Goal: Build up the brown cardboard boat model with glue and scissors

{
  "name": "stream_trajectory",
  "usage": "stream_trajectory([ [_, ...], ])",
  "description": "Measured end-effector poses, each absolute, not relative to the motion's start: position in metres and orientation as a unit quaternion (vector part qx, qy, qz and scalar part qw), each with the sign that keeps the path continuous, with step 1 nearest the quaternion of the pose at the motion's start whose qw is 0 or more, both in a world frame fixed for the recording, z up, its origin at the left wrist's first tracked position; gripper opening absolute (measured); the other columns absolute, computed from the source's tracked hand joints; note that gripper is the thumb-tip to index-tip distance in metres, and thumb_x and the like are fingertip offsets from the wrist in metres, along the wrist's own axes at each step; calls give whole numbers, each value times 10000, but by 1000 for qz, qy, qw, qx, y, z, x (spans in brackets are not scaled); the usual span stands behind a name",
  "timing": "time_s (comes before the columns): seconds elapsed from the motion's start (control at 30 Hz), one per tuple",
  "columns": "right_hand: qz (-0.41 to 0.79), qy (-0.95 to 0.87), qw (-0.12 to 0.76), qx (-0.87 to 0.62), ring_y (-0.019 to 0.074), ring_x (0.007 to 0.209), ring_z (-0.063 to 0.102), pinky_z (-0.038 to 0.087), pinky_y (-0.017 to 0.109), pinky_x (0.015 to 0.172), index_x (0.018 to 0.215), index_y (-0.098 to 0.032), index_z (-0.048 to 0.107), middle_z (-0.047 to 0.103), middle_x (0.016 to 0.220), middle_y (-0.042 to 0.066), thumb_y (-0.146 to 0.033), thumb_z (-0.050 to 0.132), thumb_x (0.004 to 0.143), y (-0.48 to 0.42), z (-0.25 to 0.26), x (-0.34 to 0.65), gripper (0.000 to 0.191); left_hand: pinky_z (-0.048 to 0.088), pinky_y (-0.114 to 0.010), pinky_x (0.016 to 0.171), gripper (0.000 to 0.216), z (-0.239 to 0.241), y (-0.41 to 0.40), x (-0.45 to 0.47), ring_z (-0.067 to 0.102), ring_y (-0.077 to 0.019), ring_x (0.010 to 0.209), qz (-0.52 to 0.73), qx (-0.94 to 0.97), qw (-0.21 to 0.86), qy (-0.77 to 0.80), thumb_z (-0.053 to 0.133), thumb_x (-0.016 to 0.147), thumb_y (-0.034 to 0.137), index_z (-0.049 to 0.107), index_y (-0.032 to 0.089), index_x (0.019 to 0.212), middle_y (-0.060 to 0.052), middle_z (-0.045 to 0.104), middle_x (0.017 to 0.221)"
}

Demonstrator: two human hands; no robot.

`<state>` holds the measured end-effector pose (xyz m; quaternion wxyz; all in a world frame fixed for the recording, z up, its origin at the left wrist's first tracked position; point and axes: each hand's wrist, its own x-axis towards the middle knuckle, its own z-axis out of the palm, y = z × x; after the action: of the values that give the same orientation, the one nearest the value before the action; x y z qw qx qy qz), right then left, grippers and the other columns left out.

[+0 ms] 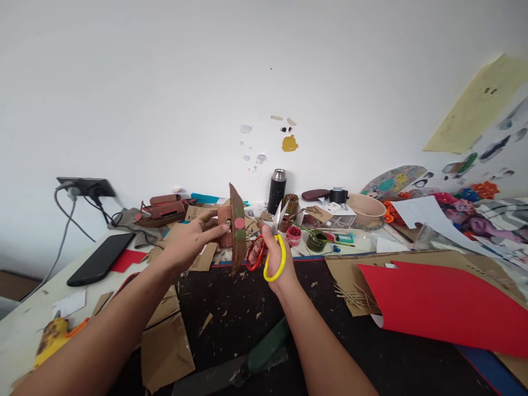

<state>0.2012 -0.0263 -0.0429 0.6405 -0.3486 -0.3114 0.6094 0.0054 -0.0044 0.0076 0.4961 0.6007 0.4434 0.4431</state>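
a brown piece with coloured dots (238, 242) was pinched by the left hand (193, 237) and scissors (284, 256) were gripped by the right hand (290, 270), toward the desk's (28, 344) far edge

view: head | text: none legible | labels, brands: none legible | numbers: none legible | signs: none legible

Brown model (238, 229) dotted pink and green, red-and-yellow scissor handles (282, 257), red paper (445, 308)
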Motion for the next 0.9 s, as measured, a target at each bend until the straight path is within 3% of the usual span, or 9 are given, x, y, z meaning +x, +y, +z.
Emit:
stream_trajectory([
  [0.17,613,-377,593,-361,179,384,589,467,267,377,1036,-248,646,592,537,-73,-768,870,728,-32,-44,198,644,598,-427,976,660,12,-2,8,722,-346,1244,525,536,504,428,913,782,526,683,175,1292,-171,756,1370],
  [0.33,572,-482,541,-385,185,413,613,469,254,408,1317,-226,628,594,549,-82,-710,804,834,-34,-52,195,706,598,-401,878,648,14,2,5,751,-309,1113,584,497,487,418,959,715,515,682,206,1213,-104,803,1207],
  [0.53,440,-582,508,-458,179,491,630,512,283,489,1291,-240,680,708,750,-8,-580,810,889,-34,-63,196,543,589,-447,991,556,8,2,6,743,-320,1184,582,529,468,404,914,811,485,649,234,1229,-100,798,1242],
  [0.8,339,-607,489,-527,240,641,719,546,331,595,1304,-210,705,801,979,103,-563,722,939,-35,-56,202,508,589,-498,1024,684,4,1,10,706,-379,1278,568,532,465,423,922,785,504,608,218,1321,-155,769,1320],
  [0.9,327,-620,474,-533,253,656,722,540,334,606,1281,-216,716,797,917,95,-560,718,941,-37,-56,202,484,582,-500,1023,705,3,0,10,720,-368,1245,559,537,466,427,919,794,522,594,221,1342,-151,775,1303],
])
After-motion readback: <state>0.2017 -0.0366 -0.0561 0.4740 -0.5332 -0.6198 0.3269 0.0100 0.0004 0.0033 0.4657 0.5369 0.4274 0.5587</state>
